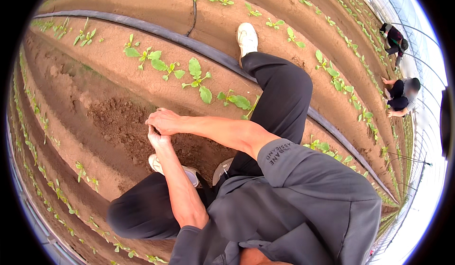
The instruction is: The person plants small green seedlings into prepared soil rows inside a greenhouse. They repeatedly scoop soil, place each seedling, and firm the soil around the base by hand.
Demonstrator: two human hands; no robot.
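My two hands meet over loose brown soil (113, 123) in the furrow, left of my knees. My right hand (164, 121) is closed and lies against my left hand (158, 138), covering part of its fingers. My left hand is also closed, just below the right one. Whatever the fingers hold, if anything, is hidden or too small to make out. Nearest beyond them on the raised bed stand leafy green seedlings (196, 80) in a row.
A dark hose (189, 42) curves along the bed, with a thin black tube (194, 16) joining it. My white shoe (247, 38) rests beyond the hose. Two people crouch at the far right, one in a striped top (408, 94), one in dark clothing (394, 37). More planted rows lie left.
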